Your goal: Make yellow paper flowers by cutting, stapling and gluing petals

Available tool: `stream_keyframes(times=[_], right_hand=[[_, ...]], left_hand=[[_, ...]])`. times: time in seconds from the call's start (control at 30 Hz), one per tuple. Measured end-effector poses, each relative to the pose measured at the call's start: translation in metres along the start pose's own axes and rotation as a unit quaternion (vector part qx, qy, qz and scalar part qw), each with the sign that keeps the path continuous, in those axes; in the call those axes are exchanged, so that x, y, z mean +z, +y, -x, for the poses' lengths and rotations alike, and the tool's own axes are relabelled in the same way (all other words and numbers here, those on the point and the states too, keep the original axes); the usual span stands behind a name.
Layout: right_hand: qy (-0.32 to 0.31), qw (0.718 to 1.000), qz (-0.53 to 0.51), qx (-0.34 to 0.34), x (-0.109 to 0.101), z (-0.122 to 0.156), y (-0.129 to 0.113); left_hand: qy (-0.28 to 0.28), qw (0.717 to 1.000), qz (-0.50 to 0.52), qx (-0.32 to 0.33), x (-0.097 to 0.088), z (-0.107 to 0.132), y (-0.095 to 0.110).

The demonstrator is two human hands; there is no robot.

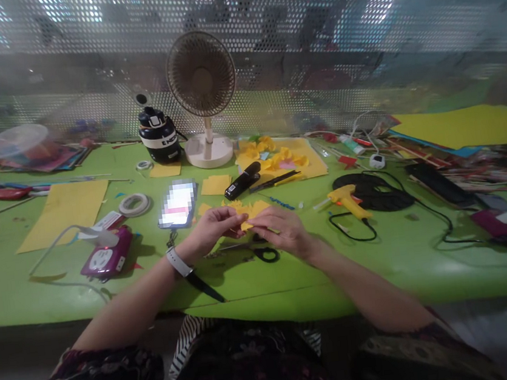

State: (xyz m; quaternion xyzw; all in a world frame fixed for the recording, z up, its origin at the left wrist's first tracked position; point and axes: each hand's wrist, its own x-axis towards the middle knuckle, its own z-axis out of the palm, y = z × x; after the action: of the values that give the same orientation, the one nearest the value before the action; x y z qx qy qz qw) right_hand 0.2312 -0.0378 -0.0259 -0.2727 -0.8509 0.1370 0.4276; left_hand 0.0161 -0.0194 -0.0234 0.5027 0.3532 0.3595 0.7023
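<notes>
Between both hands is a small piece of yellow paper (252,212), pinched at its two sides above the green table. My left hand (216,228) is closed on its left edge. From the right, my right hand (283,229) grips the same paper, thumb and fingers together. Under the hands lie scissors (267,254), their blades partly covered. Just beyond are a black stapler (242,180), a stack of yellow paper squares (216,185) and another dark tool (275,180). Folded yellow paper flowers (284,159) rest on a yellow sheet behind them.
A yellow glue gun (349,202) with its cord lies to the right. Left are a phone (177,203), a tape roll (134,204) and a purple power socket (108,255). A fan (210,149) and a black bottle (159,136) stand at the back.
</notes>
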Motion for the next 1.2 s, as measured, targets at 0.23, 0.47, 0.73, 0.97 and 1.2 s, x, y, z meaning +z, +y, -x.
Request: stream_keyframes(times=[0.23, 0.47, 0.73, 0.97, 1.2], right_hand=[[0.024, 0.999, -0.024, 0.022, 0.002, -0.001, 0.0], [0.048, 0.999, 0.009, -0.022, 0.003, 0.0, 0.003], [0.031, 0.999, -0.012, 0.002, 0.002, 0.001, 0.004], [0.055, 0.996, -0.007, 0.074, 0.005, -0.001, -0.001], [0.07, 0.987, -0.039, 0.138, 0.01, -0.003, -0.005]], left_hand=[[-0.012, 1.0, -0.013, 0.004, -0.001, 0.0, -0.004], [-0.013, 1.0, 0.021, -0.01, -0.001, -0.001, -0.002], [-0.047, 0.998, 0.022, -0.022, 0.0, 0.0, -0.004], [-0.058, 0.998, 0.015, -0.006, 0.002, 0.0, -0.008], [-0.045, 0.998, -0.041, 0.027, 0.002, -0.001, -0.011]])
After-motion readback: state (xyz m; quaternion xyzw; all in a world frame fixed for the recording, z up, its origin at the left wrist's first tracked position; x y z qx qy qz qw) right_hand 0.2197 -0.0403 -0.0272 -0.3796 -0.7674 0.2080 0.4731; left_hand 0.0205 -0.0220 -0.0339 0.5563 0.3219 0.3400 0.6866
